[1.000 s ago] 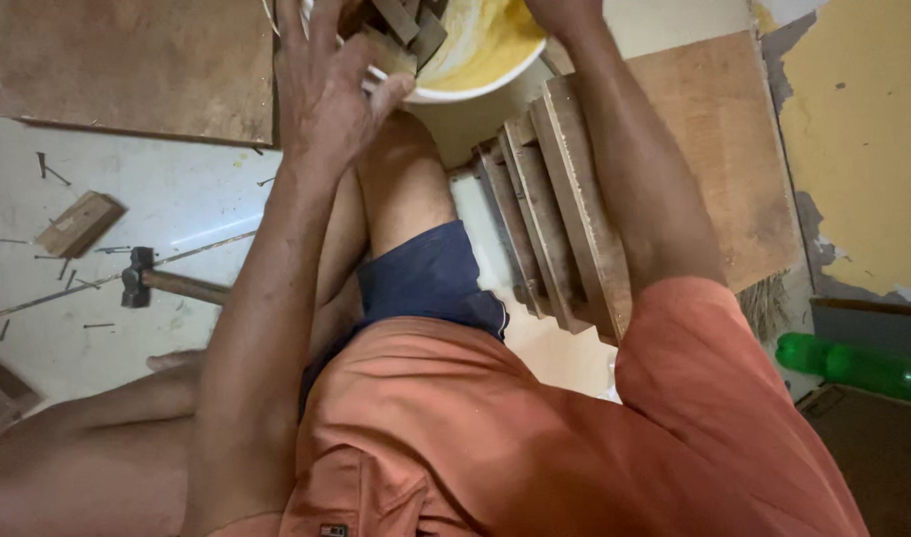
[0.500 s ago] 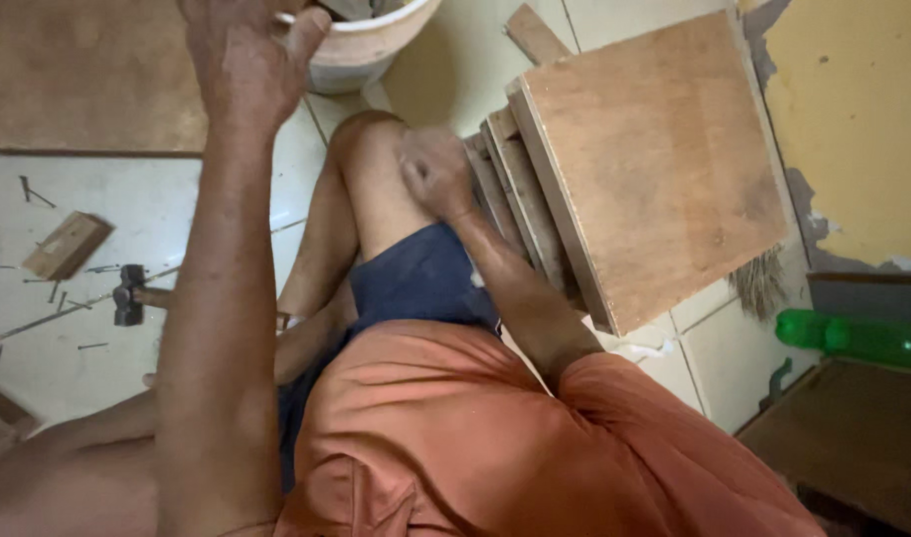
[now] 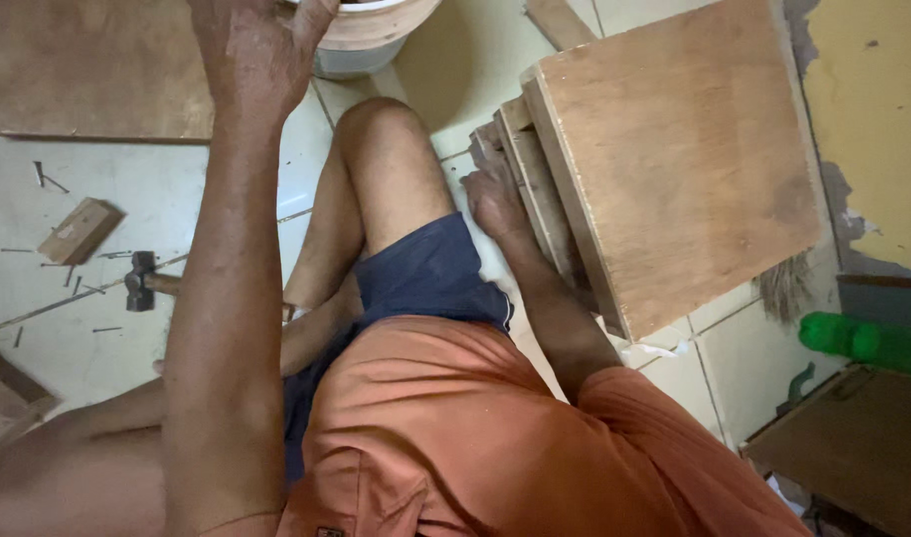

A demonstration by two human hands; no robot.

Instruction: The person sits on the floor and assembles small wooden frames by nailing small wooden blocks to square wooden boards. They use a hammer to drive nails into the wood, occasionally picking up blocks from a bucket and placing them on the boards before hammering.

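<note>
My left hand (image 3: 258, 55) reaches up to the rim of a white bucket (image 3: 371, 40) at the top; its thumb is at the rim and its fingertips run out of the frame. My right hand (image 3: 495, 199) lies on the near edge of a wooden box (image 3: 674, 159) made of a plywood panel over several slats, with the fingers curled on the slat ends. The box stands on the tiled floor to the right of my bent knee (image 3: 386, 149).
A hammer (image 3: 142, 281), a small wood block (image 3: 78, 229) and scattered nails (image 3: 48, 179) lie on the floor at the left. A plywood sheet (image 3: 78, 70) lies at the top left. A green bottle (image 3: 863, 343) and a brown board (image 3: 853, 447) are at the right.
My right hand has come down from the bucket to the box's slat edge. The view has shifted, so the bucket sits higher and the box panel shows in full.
</note>
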